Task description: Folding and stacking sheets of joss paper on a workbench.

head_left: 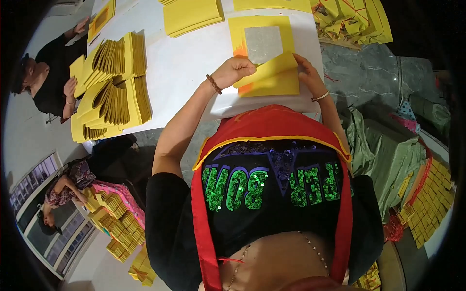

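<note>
In front of me on the white table lies yellow paper with a silver-grey square (264, 43) and orange colouring at its left side. The near edge of a yellow paper sheet (272, 72) is lifted and bent over part of the square. My left hand (235, 72) is closed in a pinch on the left end of this raised edge. At the other end, my right hand (311, 80) grips the sheet's right corner, the fingers partly behind it. Whether the raised part is one layer or several, I cannot tell.
Folded yellow paper stacks (114, 82) stand at the left of the white table (184, 77); another yellow stack (193, 17) lies farther back. Two people sit at the left, one handling yellow paper. Green sacks (383, 150) and yellow bundles (429, 203) fill the right side.
</note>
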Available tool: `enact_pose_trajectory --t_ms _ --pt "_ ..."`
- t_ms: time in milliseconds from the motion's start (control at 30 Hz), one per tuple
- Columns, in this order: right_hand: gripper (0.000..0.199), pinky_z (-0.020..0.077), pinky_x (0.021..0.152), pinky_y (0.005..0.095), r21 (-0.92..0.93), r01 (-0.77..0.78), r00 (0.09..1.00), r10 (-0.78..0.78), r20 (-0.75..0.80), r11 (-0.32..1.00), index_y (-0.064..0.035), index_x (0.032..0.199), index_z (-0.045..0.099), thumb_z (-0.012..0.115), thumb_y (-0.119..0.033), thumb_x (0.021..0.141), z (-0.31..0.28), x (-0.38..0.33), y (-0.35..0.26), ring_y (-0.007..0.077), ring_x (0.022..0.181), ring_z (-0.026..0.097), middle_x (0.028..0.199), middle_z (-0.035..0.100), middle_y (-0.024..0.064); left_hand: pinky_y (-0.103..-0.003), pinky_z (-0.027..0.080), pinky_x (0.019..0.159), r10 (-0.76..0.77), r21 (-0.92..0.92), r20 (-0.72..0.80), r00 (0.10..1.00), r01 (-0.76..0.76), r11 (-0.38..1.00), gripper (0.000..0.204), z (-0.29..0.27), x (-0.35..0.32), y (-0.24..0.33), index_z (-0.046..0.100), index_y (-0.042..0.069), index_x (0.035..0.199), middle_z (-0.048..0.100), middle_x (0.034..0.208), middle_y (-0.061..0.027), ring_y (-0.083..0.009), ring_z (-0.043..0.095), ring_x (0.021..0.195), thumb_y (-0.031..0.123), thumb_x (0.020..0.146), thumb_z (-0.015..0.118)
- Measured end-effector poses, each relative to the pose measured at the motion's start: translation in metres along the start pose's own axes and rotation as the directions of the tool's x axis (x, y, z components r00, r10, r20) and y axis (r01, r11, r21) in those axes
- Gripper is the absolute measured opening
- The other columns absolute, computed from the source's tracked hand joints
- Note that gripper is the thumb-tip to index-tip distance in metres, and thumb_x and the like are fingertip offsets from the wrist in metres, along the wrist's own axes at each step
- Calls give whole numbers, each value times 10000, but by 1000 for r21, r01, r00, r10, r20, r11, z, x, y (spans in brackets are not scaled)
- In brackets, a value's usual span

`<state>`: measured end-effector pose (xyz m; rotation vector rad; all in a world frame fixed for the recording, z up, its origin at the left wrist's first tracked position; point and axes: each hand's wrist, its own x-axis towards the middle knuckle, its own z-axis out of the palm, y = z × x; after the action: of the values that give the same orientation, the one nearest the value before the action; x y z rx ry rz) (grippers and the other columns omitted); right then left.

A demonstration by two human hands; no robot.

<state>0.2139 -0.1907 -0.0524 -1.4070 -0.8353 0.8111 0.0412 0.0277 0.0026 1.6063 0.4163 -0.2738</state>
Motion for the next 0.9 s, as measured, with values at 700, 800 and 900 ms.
enact_pose_trajectory --t_ms 700,800,900 --pt "247 461 792 287 -213 134 977 -164 -133 968 -81 993 634 660 -147 757 11 5 16 163 934 572 1035 609 79 -359 398 840 693 846 -109 713 -299 441 425 3 -3 -24 609 121 1030 530 1086 -58 -290 461 987 -46 647 530" --pt "287 440 841 315 -143 69 981 -93 -169 987 -120 998 635 656 -119 712 9 7 21 213 993 553 1083 599 78 -361 399 839 712 862 -131 690 -275 425 421 10 -2 -29 615 120 1019 538 1066 -56 -292 464 987 -60 654 507" --pt "402 321 935 399 -728 256 938 -346 29 636 -198 1013 637 628 -106 622 10 7 -6 280 1181 411 1205 541 21 -362 397 810 734 883 -87 674 -290 370 405 0 -4 -23 610 130 1024 543 1044 -48 -266 472 989 -30 662 523"
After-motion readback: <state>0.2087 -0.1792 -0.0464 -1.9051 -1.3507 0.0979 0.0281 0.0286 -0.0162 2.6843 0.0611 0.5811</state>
